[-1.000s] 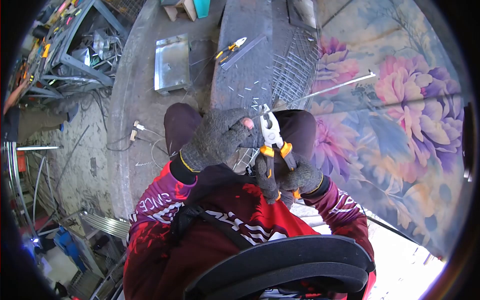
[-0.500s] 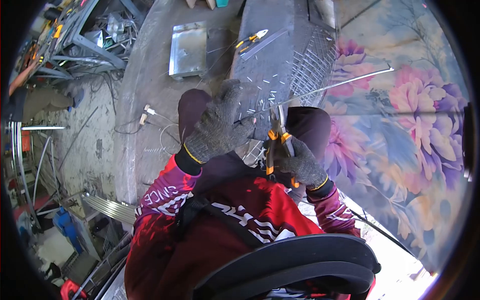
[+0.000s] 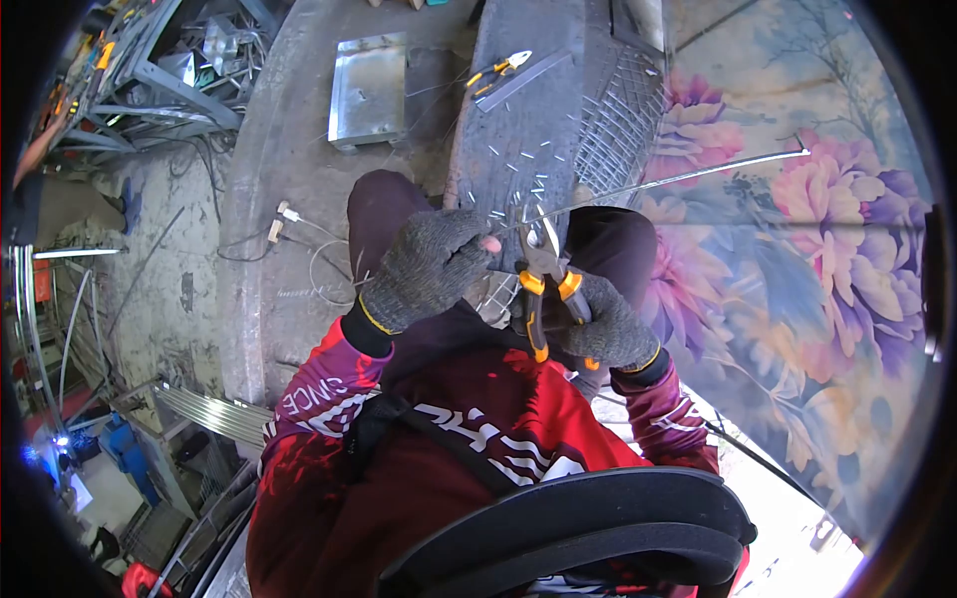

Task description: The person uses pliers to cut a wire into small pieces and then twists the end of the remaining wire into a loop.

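My right hand (image 3: 610, 324), in a dark grey knit glove, is wrapped round the black-and-orange handles of a pair of pliers (image 3: 543, 264). Their jaws point away from me and stand apart. A long thin metal wire (image 3: 688, 177) with a bent far end crosses at the jaws and runs toward my left hand (image 3: 429, 264). That gloved hand is closed, fingers curled, a bare fingertip poking out; its grip on the wire's near end is partly hidden. Beyond the pliers, short cut metal pieces (image 3: 538, 179) lie scattered on a dark metal plank (image 3: 488, 145).
A second pair of yellow-handled pliers (image 3: 500, 68) lies beside a flat metal strip (image 3: 523, 80) on the plank. Left of it stands a shiny sheet-metal box (image 3: 369, 90). Wire mesh (image 3: 623, 125) and a floral sheet (image 3: 797, 259) are at right. Another person's leg (image 3: 85, 207) shows far left.
My left hand has curled its fingers in and drawn back toward me. The plier jaws have spread and shifted slightly left. The wire's far end has moved a little to the right.
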Demonstrator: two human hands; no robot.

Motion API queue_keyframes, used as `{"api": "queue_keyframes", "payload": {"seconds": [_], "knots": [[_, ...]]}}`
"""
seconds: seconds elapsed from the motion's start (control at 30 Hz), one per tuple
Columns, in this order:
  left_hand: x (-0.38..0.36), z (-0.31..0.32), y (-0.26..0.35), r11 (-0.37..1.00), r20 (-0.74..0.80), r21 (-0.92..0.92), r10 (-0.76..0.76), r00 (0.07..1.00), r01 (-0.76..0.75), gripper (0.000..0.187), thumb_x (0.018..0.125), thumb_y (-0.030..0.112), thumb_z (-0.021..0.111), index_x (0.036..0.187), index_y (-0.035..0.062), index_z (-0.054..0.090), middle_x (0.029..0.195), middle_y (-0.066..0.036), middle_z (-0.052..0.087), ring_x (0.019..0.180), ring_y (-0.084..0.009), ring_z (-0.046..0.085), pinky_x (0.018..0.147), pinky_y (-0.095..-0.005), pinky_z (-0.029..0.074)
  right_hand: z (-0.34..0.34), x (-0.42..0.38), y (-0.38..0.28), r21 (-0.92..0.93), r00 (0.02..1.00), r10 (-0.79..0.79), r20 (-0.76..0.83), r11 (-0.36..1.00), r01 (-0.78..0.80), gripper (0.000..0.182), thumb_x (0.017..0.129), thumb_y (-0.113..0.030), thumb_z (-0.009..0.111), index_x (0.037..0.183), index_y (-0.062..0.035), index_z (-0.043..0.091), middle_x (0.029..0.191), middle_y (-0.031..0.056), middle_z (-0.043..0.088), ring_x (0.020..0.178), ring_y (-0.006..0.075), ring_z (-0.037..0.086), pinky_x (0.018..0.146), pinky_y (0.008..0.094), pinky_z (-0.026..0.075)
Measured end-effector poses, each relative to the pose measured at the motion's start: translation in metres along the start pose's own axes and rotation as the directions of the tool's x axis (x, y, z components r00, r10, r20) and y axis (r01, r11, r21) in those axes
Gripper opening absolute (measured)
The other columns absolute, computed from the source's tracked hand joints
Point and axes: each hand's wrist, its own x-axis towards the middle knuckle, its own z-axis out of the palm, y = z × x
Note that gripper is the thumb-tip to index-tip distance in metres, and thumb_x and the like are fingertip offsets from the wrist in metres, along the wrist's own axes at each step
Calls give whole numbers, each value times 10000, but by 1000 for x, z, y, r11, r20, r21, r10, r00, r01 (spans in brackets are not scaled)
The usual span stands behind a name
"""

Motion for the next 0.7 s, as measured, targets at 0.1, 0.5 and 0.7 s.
{"api": "queue_keyframes", "payload": {"seconds": [0.1,0.5,0.7], "knots": [[1,-3,7,1000,-9,3,8,1000,-8,233,894,170,699,1013,-30,683,890,-214,694,814,-392,669,717,-448,520,-4,1,-2,-139,998,62,-10,988,-63,610,775,-3,699,1351,3,498,1186,107,636,1051,204,638,931,350,516],[3,-6,5,995,87,-68,-63,994,69,257,896,149,695,1087,-21,682,879,-186,693,806,-359,676,733,-429,527,0,4,-2,-66,998,34,-59,997,-37,334,844,0,648,1173,-29,597,940,21,646,837,92,592,740,267,504],[0,-4,-1,998,60,34,57,997,-59,276,859,125,727,1074,-31,654,912,-165,688,785,-331,676,720,-420,531,-1,4,0,-80,999,-31,-43,996,28,308,871,-17,633,1176,-33,597,910,20,641,796,88,589,705,256,496]]}}
